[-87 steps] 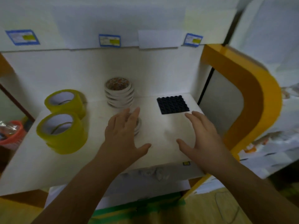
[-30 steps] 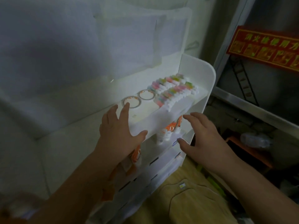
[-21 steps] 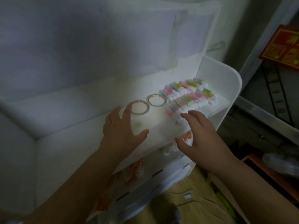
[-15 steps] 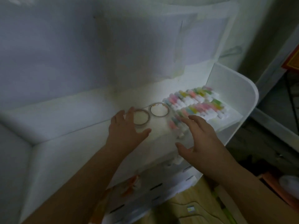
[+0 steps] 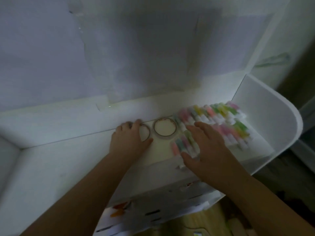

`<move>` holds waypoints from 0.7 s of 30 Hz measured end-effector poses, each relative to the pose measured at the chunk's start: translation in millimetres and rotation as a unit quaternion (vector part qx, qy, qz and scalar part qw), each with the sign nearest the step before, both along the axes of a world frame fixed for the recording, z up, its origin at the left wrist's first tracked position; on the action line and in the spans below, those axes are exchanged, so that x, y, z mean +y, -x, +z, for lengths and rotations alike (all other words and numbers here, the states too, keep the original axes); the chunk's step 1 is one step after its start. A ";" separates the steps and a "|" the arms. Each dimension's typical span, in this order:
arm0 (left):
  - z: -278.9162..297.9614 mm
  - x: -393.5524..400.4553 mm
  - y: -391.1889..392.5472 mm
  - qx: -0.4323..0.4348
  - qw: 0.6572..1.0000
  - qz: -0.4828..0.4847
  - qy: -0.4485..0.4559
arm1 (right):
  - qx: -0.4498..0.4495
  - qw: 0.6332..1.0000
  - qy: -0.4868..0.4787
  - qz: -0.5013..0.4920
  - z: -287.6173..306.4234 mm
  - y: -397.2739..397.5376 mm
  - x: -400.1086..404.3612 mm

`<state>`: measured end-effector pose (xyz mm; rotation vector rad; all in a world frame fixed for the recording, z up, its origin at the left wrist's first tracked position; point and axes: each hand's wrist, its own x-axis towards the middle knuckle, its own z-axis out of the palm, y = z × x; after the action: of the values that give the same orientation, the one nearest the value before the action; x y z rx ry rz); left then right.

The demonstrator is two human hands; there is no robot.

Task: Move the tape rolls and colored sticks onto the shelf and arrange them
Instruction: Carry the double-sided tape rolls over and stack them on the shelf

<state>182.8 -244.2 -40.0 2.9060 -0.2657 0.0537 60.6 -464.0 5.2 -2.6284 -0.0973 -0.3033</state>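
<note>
Both forearms are bare, no sleeves seen; left hand [image 5: 129, 139] & right hand [image 5: 207, 150] wear no gloves, rings or watch

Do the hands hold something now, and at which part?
The left hand curls over the rim of a tape roll; the right hand holds nothing.
</note>
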 end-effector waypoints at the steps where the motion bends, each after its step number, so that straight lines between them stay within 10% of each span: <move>1: 1.3 3.2 1.6 0.007 1.000 0.005 0.011 | 0.017 1.000 0.003 0.006 -2.0 -6.5 -1.4; 21: 46.3 53.7 80.0 -0.076 0.992 0.079 0.068 | 0.176 0.900 0.359 0.173 3.2 -141.7 42.4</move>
<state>102.8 -190.5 6.3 2.7846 -0.0536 0.3072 202.3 -421.7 8.4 -3.2503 -0.6550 0.4186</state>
